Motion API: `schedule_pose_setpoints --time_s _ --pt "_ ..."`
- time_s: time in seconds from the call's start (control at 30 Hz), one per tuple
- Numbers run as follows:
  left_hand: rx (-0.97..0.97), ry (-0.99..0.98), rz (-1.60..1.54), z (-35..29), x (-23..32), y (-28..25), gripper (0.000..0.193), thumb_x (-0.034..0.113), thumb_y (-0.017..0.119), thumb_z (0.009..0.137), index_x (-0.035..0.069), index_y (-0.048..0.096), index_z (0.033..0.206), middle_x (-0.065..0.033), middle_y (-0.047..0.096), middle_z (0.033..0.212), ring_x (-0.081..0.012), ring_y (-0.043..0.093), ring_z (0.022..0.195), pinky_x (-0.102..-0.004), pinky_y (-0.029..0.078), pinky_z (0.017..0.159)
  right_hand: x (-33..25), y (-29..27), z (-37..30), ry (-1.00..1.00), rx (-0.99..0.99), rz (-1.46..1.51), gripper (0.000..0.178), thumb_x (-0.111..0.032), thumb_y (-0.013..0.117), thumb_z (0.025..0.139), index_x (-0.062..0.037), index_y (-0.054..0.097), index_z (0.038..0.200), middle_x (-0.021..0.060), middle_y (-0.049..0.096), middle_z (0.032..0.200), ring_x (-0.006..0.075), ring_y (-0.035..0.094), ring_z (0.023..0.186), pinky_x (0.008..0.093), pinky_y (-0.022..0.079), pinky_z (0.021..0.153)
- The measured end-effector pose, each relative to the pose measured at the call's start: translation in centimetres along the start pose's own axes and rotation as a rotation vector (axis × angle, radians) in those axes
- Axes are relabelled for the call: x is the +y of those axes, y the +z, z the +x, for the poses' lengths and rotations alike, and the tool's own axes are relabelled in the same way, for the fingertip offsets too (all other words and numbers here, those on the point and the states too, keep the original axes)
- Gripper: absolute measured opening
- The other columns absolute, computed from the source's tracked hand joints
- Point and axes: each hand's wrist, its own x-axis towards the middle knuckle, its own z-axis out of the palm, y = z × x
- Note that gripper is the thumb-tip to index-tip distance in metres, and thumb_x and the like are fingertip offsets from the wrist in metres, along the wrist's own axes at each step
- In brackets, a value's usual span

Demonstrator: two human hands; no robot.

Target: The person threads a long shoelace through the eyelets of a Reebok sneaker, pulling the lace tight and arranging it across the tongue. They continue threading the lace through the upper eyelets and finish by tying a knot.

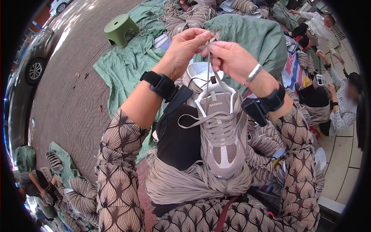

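A shoe (222,131) stands at the middle of the frame, toe down on a bundle of laces (181,183) across the lap; above it the left hand (185,48) and right hand (230,58) meet, pinching a lace end (208,71) that runs down to the shoe; a stool (120,29) sits at upper left on a tarpaulin (123,67); a car (34,58) lies at the left edge; another person (344,104) sits at right.

Outdoor scene in daylight. Grey patterned paving (73,108) is stretching across the left side, with sunlight brightening its top. Green tarps (123,65) are lying spread over it, a green plastic stool (120,29) standing on one. A dark car (33,58) is sitting at the left edge. Pale tiles (344,154) are running along the right.
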Motion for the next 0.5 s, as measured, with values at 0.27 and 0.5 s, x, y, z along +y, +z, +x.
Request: schedule_pose_setpoints --time_s 0.27,0.5 --pt "-0.156 -0.349 -0.201 3.9 -2.8 3.2 0.043 0.036 0.039 0.107 0.002 0.052 0.128 -0.0068 0.066 0.097 -0.0222 0.065 0.099 -0.0350 0.048 0.092 -0.7 -12.2 9.5 -0.291 0.397 0.048 0.018 -0.016 0.052 0.100 -0.0025 0.064 0.099 0.0031 0.059 0.083 0.0136 0.055 0.074 0.0289 0.050 0.072" --pt "0.051 -0.283 -0.381 -2.7 -0.2 0.0 0.020 0.023 0.050 0.104 0.003 0.056 0.106 0.0032 0.051 0.077 -0.0089 0.054 0.070 -0.0247 0.050 0.073 -5.5 -4.1 -2.5 -0.275 0.319 0.350 0.022 -0.021 0.054 0.101 -0.0016 0.062 0.104 0.0004 0.054 0.081 0.0096 0.048 0.065 0.0239 0.044 0.063"
